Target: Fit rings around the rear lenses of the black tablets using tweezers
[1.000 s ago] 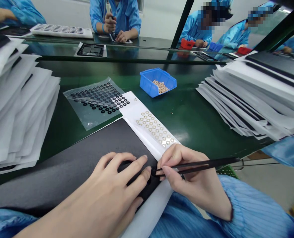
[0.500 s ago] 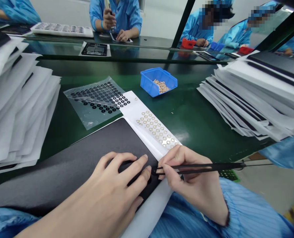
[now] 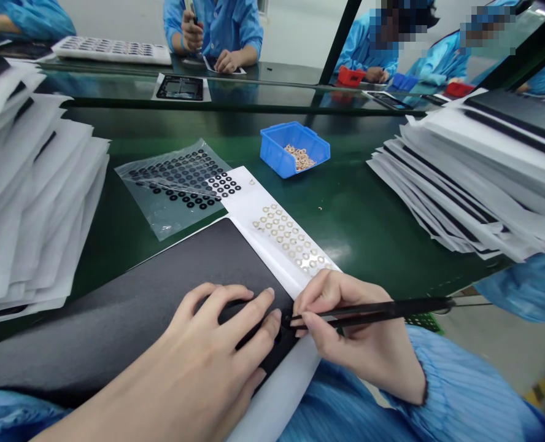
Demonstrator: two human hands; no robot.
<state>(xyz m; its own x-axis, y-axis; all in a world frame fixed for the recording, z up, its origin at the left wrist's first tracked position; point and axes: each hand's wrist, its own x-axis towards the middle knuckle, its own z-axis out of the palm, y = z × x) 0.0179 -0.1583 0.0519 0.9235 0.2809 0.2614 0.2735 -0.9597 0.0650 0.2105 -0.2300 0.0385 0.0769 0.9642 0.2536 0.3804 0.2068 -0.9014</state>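
My left hand [image 3: 208,353] lies flat with fingers spread on a large black panel [image 3: 129,307] at the table's near edge. My right hand [image 3: 346,325] pinches black tweezers [image 3: 374,310], whose tips touch the panel's right corner beside my left fingertips. A white strip [image 3: 272,236] carrying rows of small pale rings lies along the panel's right side, just beyond my right hand. A clear sheet of black rings [image 3: 175,184] lies behind the panel.
A blue bin [image 3: 293,147] of small pale rings stands mid-table on the green mat. Tall stacks of white-wrapped panels flank me at left [image 3: 28,196] and right [image 3: 479,172]. Other people in blue coats work at the far bench [image 3: 208,31].
The tweezers' rear end has tilted slightly lower. My hands stay at the panel's corner, and the view has shifted a little.
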